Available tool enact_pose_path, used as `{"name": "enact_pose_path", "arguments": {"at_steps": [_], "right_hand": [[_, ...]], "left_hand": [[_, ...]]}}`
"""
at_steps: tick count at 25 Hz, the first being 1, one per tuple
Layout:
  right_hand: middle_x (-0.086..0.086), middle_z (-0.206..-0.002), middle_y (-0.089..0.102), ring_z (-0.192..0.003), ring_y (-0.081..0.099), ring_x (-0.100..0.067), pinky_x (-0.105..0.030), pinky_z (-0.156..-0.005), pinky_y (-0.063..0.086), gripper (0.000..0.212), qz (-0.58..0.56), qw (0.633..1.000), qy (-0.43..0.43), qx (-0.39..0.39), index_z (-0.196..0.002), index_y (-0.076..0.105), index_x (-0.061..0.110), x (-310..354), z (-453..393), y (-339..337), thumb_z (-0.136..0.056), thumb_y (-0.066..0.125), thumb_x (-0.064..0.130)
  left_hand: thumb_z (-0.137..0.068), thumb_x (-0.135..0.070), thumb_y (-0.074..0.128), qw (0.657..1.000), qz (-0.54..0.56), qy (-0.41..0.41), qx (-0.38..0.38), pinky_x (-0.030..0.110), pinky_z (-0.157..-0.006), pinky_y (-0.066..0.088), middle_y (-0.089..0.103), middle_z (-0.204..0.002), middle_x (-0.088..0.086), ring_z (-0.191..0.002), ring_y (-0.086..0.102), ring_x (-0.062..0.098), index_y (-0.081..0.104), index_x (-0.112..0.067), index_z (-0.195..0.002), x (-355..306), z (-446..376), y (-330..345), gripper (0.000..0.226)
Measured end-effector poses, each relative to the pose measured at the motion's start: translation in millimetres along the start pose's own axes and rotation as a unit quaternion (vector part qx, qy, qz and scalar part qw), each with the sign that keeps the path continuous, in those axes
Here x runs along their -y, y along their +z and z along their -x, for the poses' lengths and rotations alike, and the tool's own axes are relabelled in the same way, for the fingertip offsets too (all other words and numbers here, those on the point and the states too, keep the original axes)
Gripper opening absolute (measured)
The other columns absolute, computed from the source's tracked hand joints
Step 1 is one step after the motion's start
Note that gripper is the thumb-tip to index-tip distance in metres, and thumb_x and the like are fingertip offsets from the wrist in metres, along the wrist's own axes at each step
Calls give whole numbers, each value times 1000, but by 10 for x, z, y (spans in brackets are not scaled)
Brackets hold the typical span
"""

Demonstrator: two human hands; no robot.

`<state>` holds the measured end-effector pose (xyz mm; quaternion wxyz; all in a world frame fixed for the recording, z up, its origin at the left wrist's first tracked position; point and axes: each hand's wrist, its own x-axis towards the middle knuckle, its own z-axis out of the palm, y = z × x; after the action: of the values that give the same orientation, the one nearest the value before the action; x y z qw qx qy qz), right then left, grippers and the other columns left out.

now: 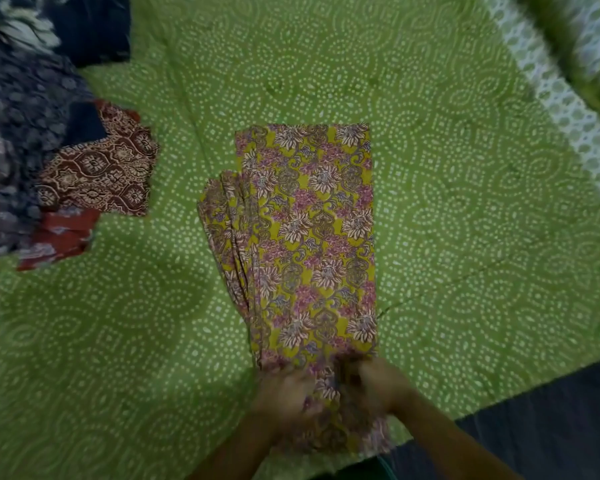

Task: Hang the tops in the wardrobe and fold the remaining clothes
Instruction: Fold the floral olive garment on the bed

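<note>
Green bedspread, printed with white dotted rings, covers nearly the whole view; its near edge runs diagonally across the lower right, with a dark surface beyond it. A white-and-green patterned band crosses the far right corner.

Heap of clothes at the left edge of the bedspread: dark blue and grey printed fabrics, blurred. On the heap's right side lies a maroon print with cream medallions, flat on the bedspread; just below it, a red piece protrudes from under the heap.

Floral garment, yellow with pink and cream flowers, lies at the middle of the bedspread as a long narrow strip, running from the centre to the near edge. Several stacked layers fan out along its left side. It is well apart from the heap.

Left hand and right hand are at the near end of the floral garment, side by side, fingers curled into the bunched cloth and gripping it. Both are motion-blurred; single fingers cannot be told apart.
</note>
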<state>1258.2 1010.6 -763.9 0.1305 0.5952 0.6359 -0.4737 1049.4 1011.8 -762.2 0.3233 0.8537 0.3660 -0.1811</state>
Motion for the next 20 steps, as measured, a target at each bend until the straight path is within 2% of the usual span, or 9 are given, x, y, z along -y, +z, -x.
{"name": "enact_pose_path", "arguments": {"at_steps": [2,3,4,6,7,10,14,17,20], "right_hand": [[-7,-117,62,-109,58,-28,-30,-89,43,32,-39,982,-35,-182,-118,60,16,25,-504,-191,-97,39,28],[-7,-131,55,-124,50,-27,-30,-103,38,38,-68,960,-53,-266,-130,53,14,8,-859,-311,-98,35,26],[-7,-146,42,-138,34,-25,-31,-114,27,46,-67,951,-56,-297,-141,42,12,-17,-1197,-494,-99,31,26],[-2,-160,12,-148,5,-20,-41,-120,12,56,62,953,-71,-289,-152,19,13,-173,-1749,-759,-100,23,34],[0,-161,6,-148,1,-20,-46,-119,9,59,143,940,-77,-301,-153,13,16,-318,-1978,-862,-100,21,40],[3,-161,6,-148,1,-21,-48,-119,-1,58,222,902,-65,-364,-154,9,26,-756,-2456,-1571,-101,19,48],[-1,-161,5,-148,-1,-28,-54,-117,-4,61,130,887,115,-428,-154,7,21,-945,-2807,-2475,-100,12,50],[-10,-160,3,-147,-1,-31,-51,-118,-2,62,56,867,143,-473,-153,7,10,-534,-2681,-2122,-101,15,43],[-9,-161,1,-148,-2,-24,-46,-120,1,58,52,910,55,-409,-153,6,8,-126,-2091,-921,-103,21,32]], "left_hand": [[-99,-40,25,974,66,-112,-183,35,-100,40,56,-129,-1,-121,50,20,53,-20,-129,195,-654,-306,46],[-100,-37,19,954,77,-146,-250,34,-109,35,49,-140,-1,-132,43,21,45,-17,-139,323,-999,-425,50],[-102,-37,16,941,76,-161,-288,33,-116,24,37,-150,-2,-142,29,19,34,-16,-147,466,-1329,-519,53],[-102,-46,11,962,15,-147,-231,34,-121,-1,3,-161,-3,-148,-4,13,4,-18,-154,768,-1818,-582,59],[-101,-51,9,965,-42,-142,-216,36,-120,-6,-6,-161,-3,-147,-12,15,-5,-19,-153,959,-2007,-650,63],[-98,-62,12,933,-104,-177,-297,44,-119,-4,-8,-161,0,-148,-9,23,-4,-21,-153,1580,-2580,-1167,71],[-98,-57,13,897,-55,-307,-313,49,-119,-4,-3,-161,7,-147,-4,29,1,-14,-153,2152,-2972,-1959,72],[-101,-43,10,881,-104,-313,-339,51,-119,0,1,-160,12,-147,1,31,3,-8,-152,1744,-2855,-1755,63],[-102,-35,14,928,-139,-201,-281,47,-120,2,-5,-161,10,-148,-3,26,-3,-7,-152,860,-2222,-692,60]]}}
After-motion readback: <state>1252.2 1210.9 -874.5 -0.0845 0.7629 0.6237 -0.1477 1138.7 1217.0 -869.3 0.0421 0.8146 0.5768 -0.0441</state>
